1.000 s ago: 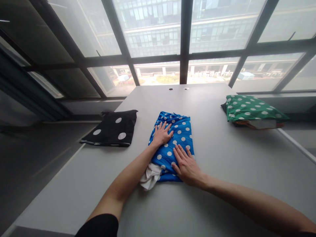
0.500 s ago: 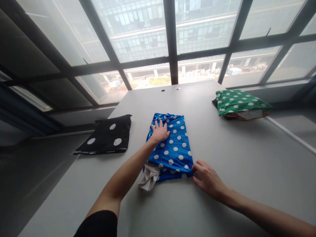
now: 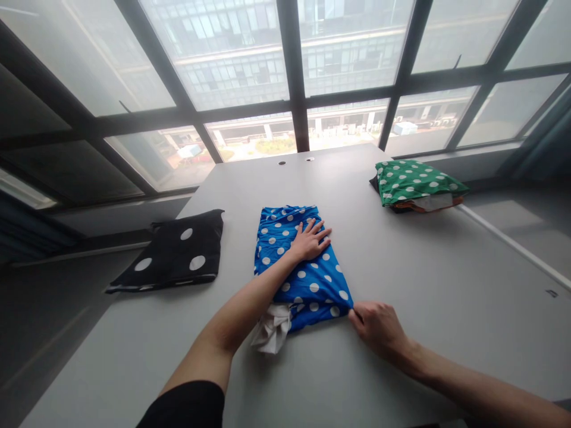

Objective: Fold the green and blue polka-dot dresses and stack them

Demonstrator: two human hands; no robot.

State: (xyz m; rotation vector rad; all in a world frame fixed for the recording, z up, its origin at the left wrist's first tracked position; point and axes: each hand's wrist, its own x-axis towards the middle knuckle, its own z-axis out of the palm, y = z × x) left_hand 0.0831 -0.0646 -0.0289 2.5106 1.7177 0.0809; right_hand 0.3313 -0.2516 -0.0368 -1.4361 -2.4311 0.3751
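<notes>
Leftmost, black dotted cloth [image 3: 172, 255]: lies flattish on the counter [image 3: 446, 279], well left of the left hand [image 3: 309, 242] and its fingers, its outer corner seeming to reach past the edge.
White cloth [image 3: 273, 331]: crumpled, on the near side of the left fingers, sticking out at the near left corner of the blue dotted cloth [image 3: 314, 288].
Blue dotted cloth: on the counter, under the left fingers, its near right corner drawn to a point at the right fingers.
Left fingers: spread wide and laid flat over the blue fabric's right side, gripping nothing.
Right hand [image 3: 377, 326]: fingers curled in, apparently pinching that corner (the tips themselves are hidden).
Green dotted cloth [image 3: 417, 178]: beyond and to the right of both sets of fingers, on top of brown and grey layers [image 3: 432, 203], near the counter's edge.
Risk at the corner: a harder pull could skew or unfold the blue cloth, should the left palm press too lightly; the white cloth might then slip farther out.
Containers: none certain; whether the blue cloth is a pouch around the white one or merely folded over it, I cannot tell.
</notes>
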